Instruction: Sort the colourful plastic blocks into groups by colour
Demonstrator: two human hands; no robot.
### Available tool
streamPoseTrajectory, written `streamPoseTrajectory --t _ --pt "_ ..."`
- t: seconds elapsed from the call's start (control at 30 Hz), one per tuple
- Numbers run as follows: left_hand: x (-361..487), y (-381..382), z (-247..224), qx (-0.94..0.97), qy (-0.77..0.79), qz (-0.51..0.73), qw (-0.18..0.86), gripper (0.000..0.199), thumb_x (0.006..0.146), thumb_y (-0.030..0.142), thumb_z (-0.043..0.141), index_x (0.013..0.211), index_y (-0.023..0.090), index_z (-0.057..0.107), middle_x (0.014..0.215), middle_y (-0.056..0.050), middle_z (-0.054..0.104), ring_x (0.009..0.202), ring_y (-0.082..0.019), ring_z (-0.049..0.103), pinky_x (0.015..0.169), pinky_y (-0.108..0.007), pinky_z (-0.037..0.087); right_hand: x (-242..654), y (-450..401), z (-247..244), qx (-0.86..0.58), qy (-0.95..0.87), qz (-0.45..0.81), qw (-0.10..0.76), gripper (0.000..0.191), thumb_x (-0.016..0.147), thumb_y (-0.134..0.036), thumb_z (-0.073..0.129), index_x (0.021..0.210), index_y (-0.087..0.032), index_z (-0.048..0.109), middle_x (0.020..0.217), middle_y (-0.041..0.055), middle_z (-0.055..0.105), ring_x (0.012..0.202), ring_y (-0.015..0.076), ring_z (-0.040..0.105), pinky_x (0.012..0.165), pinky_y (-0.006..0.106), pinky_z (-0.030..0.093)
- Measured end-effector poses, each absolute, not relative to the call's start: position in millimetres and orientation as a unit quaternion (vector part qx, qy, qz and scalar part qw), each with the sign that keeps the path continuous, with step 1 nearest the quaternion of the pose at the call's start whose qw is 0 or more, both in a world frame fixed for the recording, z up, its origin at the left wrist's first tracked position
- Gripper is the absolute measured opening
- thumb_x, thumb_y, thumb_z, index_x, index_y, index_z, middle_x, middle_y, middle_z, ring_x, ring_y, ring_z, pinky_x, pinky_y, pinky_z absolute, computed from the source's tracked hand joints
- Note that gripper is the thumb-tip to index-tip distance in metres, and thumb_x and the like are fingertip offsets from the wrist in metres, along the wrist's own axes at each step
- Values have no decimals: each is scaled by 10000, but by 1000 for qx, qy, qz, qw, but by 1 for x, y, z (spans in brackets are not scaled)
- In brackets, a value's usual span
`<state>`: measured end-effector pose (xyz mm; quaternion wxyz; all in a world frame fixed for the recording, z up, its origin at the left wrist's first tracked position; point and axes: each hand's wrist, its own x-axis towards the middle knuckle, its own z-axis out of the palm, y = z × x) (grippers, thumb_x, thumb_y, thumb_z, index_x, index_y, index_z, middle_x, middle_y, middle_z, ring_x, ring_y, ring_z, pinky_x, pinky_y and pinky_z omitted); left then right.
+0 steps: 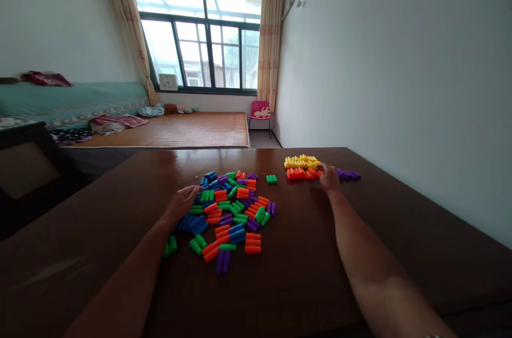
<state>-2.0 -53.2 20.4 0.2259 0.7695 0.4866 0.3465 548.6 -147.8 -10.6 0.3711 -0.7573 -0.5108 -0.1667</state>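
A loose pile of plastic pieces in blue, green, orange and purple [226, 205] lies left of the middle of the table. My left hand [184, 202] rests at the pile's left edge, fingertips beside blue pieces; what it holds, if anything, is hidden. At the right, yellow pieces [301, 161] lie in a band, with a row of orange pieces [302, 174] in front of them. My right hand [329, 176] is at the right end of these rows, its fingers drawn together. Purple pieces [349, 174] lie just right of it. One green piece [271, 179] sits between pile and rows.
The brown table [304, 274] is glossy and spans the foreground. Beyond it stand a low bed [200, 127] with cloths on it and a pink chair [260, 109]. A white wall [392, 71] runs along the right.
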Motion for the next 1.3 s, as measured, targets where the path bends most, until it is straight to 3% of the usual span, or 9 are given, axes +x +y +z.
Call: streamPoseTrajectory --t 0.17,0.33,0.57,1.07,1.3 --pt "-3 -54 22 768 503 327 226 624 769 664 407 1005 180 723 1025 -62 733 967 -261 649 812 -301 497 550 -155 -5 -778 -503 -185 328 336 821 -156 414 1076 -140 633 1086 115 670 968 221 565 918 344 380" --pt "0 -57 24 777 509 312 202 594 770 643 396 968 192 728 1040 -63 730 979 -263 650 848 -312 481 544 -157 -6 -814 -494 -167 254 359 860 -229 463 1177 -201 629 1171 87 655 1018 254 540 891 356 395" --pt "2 -59 23 789 502 304 181 561 785 612 389 954 199 729 1040 -69 730 976 -260 654 847 -304 477 534 -154 -5 -818 -513 -146 214 411 866 -199 488 1249 -298 600 1187 96 647 1118 287 484 896 450 390" --pt "1 -54 17 792 507 293 175 545 791 617 409 999 220 719 1034 -40 737 964 -250 656 833 -282 478 530 -154 -9 -835 -475 -162 226 310 815 -224 524 1096 -224 654 1047 125 673 1061 293 509 836 444 375" --pt "0 -53 14 795 506 286 171 558 796 626 394 1034 230 707 1064 -50 728 1005 -253 643 876 -290 466 524 -158 1 -800 -503 -215 248 316 854 -220 500 1132 -240 649 1129 95 658 1096 275 470 896 429 329"
